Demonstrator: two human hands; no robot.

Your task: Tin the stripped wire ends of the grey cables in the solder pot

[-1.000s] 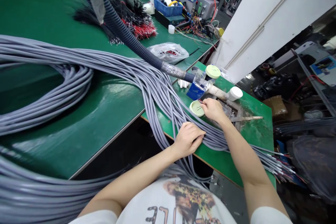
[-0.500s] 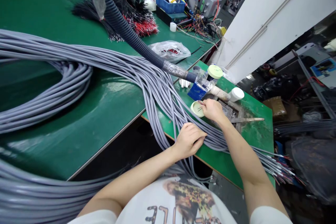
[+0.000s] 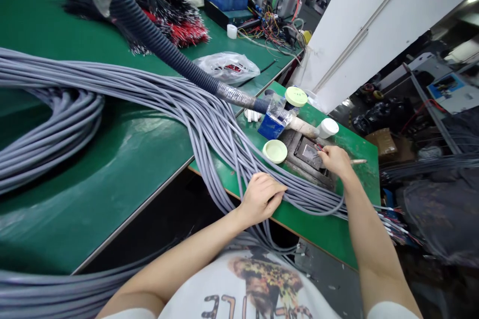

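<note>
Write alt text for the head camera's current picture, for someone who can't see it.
A person's right hand pinches thin wires over a dark, shiny-centred tray on a green bench, while the left hand rests on grey cables. A ribbed hose and a pale dish are nearby.

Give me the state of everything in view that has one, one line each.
Right hand: pinching wire ends
Wire ends: at the rectangular well; contact unclear
Rectangular well: uncovered, shiny inside
Left hand: curled on the gray cable bundle; grip hidden
Gray cable bundle: spread across both tables
Pale green dish: open
Corrugated hose: bent, taped
Blue bin: open, filled
</note>
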